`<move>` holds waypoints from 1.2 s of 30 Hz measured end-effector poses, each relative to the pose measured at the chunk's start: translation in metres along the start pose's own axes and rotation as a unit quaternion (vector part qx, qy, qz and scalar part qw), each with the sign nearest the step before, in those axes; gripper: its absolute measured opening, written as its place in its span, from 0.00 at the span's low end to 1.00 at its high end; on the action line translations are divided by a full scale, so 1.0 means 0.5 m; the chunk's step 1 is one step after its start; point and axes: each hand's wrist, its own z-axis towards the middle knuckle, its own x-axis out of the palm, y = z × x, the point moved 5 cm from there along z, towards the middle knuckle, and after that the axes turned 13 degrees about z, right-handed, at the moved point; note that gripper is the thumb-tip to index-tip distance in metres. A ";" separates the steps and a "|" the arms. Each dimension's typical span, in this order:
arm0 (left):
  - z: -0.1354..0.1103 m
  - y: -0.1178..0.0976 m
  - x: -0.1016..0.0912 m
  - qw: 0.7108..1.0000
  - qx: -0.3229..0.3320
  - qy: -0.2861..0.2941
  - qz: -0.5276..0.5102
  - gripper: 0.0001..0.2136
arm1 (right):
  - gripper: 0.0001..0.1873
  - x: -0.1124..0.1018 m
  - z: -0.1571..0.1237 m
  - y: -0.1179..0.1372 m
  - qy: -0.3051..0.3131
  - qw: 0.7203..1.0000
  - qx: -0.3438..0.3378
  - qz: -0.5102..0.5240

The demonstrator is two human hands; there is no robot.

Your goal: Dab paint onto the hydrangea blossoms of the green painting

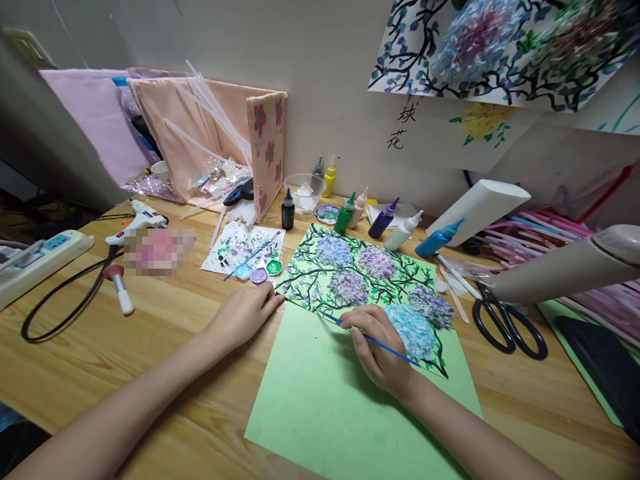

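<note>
My right hand is closed around a slim blue paintbrush, its tip end pointing left at the painting's lower edge. Several fluffy blue and purple blooms and black branches with green leaves cover the painting. Beneath it lies a larger light green sheet. My left hand rests at the painting's left corner, fingers curled together and gripping that corner. Just beyond it, a second blue paintbrush lies across a paint-spotted paper, beside small caps of green paint, lilac paint and light blue paint.
Behind the painting stand several paint bottles, including black, green, purple and blue. Black-handled scissors lie right. At left are a glue gun, its cable and a power strip. A fabric-covered box stands behind.
</note>
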 end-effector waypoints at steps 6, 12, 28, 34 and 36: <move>0.000 0.002 0.003 1.000 -0.006 0.006 0.003 0.15 | 0.11 0.002 -0.004 -0.007 0.005 1.000 0.010 0.016; 0.000 0.001 0.002 1.000 -0.004 0.005 0.003 0.15 | 0.11 0.000 -0.006 -0.009 -0.001 1.000 0.011 0.026; 0.000 0.004 0.005 1.000 0.006 -0.009 0.009 0.15 | 0.11 -0.003 -0.003 -0.010 -0.001 0.999 0.015 0.048; 0.000 0.003 0.006 1.000 -0.002 -0.007 0.000 0.15 | 0.11 -0.002 -0.006 -0.015 0.002 0.998 0.015 0.054; 0.000 0.003 0.004 1.000 -0.001 -0.008 -0.003 0.15 | 0.11 -0.002 -0.006 -0.015 -0.002 0.998 0.011 0.055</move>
